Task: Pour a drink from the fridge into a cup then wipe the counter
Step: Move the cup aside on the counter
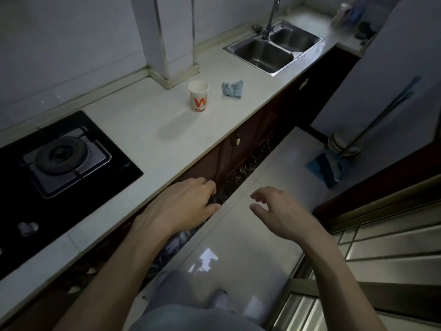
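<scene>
Cup [198, 96] left of cloth [232, 89] (sink [274, 50] beyond).

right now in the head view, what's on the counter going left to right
gas burner → paper cup → blue cloth → double sink

A paper cup [198, 96] stands on the counter [148, 130] near a crumpled blue cloth [232, 89]; both hands hang loosely curled, holding nothing.
</scene>
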{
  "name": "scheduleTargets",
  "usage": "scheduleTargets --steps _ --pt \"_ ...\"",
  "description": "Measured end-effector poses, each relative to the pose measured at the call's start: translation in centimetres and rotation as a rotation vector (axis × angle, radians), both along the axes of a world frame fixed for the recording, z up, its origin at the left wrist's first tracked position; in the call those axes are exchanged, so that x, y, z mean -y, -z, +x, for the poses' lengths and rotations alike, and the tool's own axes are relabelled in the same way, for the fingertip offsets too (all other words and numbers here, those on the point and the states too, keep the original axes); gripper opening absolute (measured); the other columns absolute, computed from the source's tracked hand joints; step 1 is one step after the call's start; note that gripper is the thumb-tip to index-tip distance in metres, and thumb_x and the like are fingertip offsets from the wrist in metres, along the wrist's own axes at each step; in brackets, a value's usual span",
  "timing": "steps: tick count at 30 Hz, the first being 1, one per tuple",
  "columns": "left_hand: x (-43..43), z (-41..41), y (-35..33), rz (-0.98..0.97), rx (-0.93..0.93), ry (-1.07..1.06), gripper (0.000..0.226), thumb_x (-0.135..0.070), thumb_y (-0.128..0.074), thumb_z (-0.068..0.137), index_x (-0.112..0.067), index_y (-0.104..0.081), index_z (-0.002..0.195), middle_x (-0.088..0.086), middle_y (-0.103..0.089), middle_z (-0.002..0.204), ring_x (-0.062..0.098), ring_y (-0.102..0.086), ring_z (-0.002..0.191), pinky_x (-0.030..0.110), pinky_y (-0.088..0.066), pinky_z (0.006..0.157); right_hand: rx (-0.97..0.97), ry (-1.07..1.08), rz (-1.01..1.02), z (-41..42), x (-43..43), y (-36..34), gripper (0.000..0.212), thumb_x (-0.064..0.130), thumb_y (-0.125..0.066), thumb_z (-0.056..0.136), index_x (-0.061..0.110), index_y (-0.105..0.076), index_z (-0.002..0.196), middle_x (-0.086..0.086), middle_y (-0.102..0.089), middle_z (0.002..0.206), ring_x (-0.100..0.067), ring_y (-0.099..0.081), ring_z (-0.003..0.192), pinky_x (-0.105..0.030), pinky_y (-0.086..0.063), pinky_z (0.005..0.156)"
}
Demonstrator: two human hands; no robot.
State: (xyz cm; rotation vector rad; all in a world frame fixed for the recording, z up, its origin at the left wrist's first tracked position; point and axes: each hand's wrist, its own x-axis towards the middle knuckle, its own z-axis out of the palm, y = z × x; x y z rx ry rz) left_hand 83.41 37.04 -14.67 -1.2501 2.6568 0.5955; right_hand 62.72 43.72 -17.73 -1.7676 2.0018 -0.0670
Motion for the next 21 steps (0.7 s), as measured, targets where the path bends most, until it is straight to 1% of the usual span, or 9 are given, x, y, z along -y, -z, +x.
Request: scheduleTargets --steps 4,9,13,18,21 --pt "2.7 -2.2 -0.2 -0.004 0.044 0.000 0.043 -0.047 -0.046 0.098 -0.019 -0.050 0.131 0.000 -0.055 0.127 0.018 -0.054 0.113 0.031 -0.044 0.087 0.022 -0.049 -0.018 -1.3 3.2 -0.1 0.036 0.036 -0.046 0.099 0.017 -0.057 0.127 -0.001 -0.059 0.124 -0.017 -0.057 0.110 -0.033 -0.048 0.092" --pt "7.6 -3.9 0.9 0.024 0.067 -0.025 0.045 -0.048 -0.047 0.097 -0.019 -0.050 0.131 0.000 -0.055 0.128 0.019 -0.056 0.113 0.037 -0.048 0.091 0.044 -0.085 -0.018 -2.5 8.1 0.5 0.032 0.036 -0.046 0.099 0.018 -0.058 0.122 -0.001 -0.060 0.118 -0.017 -0.057 0.105 -0.034 -0.048 0.089" --pt "13.1 -6.0 1.8 0.054 0.058 -0.014 0.046 -0.047 -0.047 0.098 -0.018 -0.048 0.134 0.002 -0.053 0.129 0.020 -0.054 0.114 0.033 -0.046 0.090 0.018 -0.071 -0.005 -4.8 13.3 1.0 0.033 0.037 -0.046 0.099 0.020 -0.057 0.125 0.002 -0.059 0.120 -0.014 -0.057 0.106 -0.032 -0.048 0.091" --pt "21.1 -8.4 1.7 0.065 0.007 -0.022 0.043 -0.047 -0.046 0.098 -0.019 -0.050 0.131 0.002 -0.055 0.127 0.020 -0.054 0.112 0.038 -0.047 0.092 -0.009 -0.056 0.031 -7.2 21.1 0.5 0.034 0.039 -0.046 0.099 0.020 -0.057 0.125 0.003 -0.058 0.120 -0.014 -0.057 0.105 -0.034 -0.050 0.090" --pt "25.3 -8.6 1.9 0.075 0.008 -0.049 0.042 -0.047 -0.045 0.098 -0.018 -0.050 0.129 0.002 -0.056 0.127 0.019 -0.055 0.111 0.037 -0.047 0.092 -0.015 -0.066 0.045 -7.8 25.6 -0.2 0.034 0.038 -0.045 0.100 0.020 -0.056 0.127 0.002 -0.058 0.120 -0.014 -0.057 0.105 -0.032 -0.049 0.089"
